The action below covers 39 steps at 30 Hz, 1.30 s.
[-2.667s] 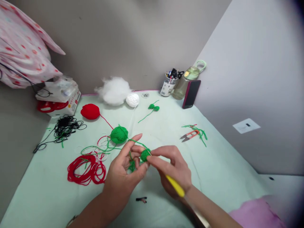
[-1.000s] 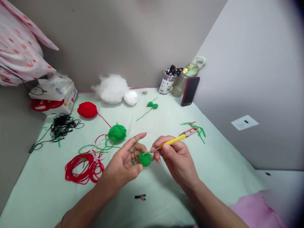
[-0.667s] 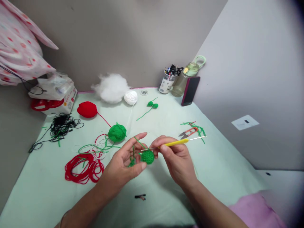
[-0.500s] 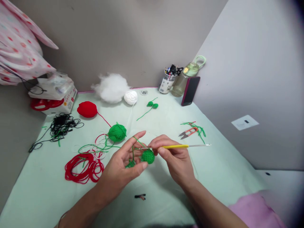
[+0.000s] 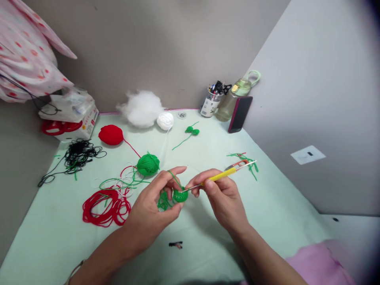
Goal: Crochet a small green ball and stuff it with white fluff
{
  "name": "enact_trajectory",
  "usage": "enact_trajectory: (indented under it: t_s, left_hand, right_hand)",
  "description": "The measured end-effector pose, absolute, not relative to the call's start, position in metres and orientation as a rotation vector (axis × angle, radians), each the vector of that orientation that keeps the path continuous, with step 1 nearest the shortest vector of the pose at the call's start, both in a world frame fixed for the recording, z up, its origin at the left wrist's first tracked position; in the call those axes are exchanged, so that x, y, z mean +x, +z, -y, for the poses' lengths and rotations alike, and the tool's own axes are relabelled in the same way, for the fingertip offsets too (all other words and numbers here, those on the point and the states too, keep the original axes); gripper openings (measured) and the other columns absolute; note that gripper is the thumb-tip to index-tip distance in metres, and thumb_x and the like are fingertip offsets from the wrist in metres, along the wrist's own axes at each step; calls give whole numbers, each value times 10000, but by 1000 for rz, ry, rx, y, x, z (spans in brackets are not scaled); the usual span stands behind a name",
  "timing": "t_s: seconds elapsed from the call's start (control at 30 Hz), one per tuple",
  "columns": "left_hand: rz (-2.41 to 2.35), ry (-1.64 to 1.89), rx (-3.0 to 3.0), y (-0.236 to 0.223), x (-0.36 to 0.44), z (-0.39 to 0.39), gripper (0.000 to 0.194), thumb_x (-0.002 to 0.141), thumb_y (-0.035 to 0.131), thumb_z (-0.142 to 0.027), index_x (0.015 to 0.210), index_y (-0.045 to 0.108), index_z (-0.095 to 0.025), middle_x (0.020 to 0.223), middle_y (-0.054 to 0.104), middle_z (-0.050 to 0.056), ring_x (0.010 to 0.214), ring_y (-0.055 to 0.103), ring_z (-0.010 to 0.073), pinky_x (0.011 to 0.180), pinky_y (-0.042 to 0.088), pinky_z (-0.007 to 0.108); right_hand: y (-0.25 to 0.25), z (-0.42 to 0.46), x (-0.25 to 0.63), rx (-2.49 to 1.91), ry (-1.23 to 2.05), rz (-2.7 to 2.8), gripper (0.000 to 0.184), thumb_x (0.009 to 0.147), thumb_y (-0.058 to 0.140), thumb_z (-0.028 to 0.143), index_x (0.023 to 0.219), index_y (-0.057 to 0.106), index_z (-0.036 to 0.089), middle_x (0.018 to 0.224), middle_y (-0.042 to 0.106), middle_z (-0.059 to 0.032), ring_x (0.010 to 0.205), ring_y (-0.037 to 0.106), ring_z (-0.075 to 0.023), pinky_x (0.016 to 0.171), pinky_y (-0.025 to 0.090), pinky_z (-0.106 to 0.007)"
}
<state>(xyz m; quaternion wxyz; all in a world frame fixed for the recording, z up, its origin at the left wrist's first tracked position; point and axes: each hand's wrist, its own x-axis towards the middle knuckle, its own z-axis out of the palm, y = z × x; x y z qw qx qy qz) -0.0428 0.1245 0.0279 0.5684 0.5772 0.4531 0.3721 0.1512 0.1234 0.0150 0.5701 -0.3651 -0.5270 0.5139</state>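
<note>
My left hand (image 5: 157,198) pinches a small round green crochet piece (image 5: 180,195) between thumb and fingers, with green yarn running over the raised index finger. A loose bunch of green yarn (image 5: 163,201) hangs at the palm. My right hand (image 5: 222,194) grips a crochet hook (image 5: 222,175) by its yellow handle, pen-fashion. The hook's near tip meets the upper edge of the crochet piece; its other metal end points up to the right. Beyond my left hand lies a green yarn ball (image 5: 148,164).
Left of my hands lie a red yarn loop (image 5: 99,208), tangled black cord (image 5: 80,152) and a red yarn ball (image 5: 111,135). White stuffing (image 5: 141,109), a white ball (image 5: 165,121), a phone (image 5: 240,114) and a bottle (image 5: 228,105) stand behind. Thread snips (image 5: 237,164) lie right.
The hook has tilted, its far end now higher, and its near tip has come down onto the crochet piece. My left hand has turned the piece slightly. The view has shifted a little.
</note>
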Motion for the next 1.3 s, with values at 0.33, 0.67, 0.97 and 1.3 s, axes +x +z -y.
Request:
enact_trajectory:
  t_s: [0.33,0.67,0.97,1.3]
  left_hand:
    - [-1103,930,1521,30,-40,-127,556,835,677,-98,1321,669,-369,935,626,-24,843,576,158,828,482,289]
    - [-1079,956,1031,33,-28,-115,442,899,734,-346,1330,661,-282,1070,703,32,989,652,196,903,533,297]
    - [-743,810,568,33,-30,-117,602,760,907,-389,1328,719,-326,1025,632,11,952,603,152,833,501,235]
    - [-740,808,748,25,-41,-127,729,752,907,-312,1426,632,-357,1018,624,2,955,601,161,844,495,269]
  right_hand:
    - [34,-119,159,-881,873,1675,176,1046,558,235,1037,732,220,924,783,-57,835,733,-190,747,611,-339]
    - [24,-105,149,-925,-329,2062,225,935,659,38,1083,745,185,1039,771,-92,996,717,-188,862,638,-285]
    - [20,-102,150,-729,-161,1978,206,934,699,71,1074,766,208,1057,714,-52,976,687,-156,797,661,-242]
    - [23,-105,148,-748,655,1609,241,1020,632,240,1209,774,280,1055,755,-76,915,730,-184,755,622,-304]
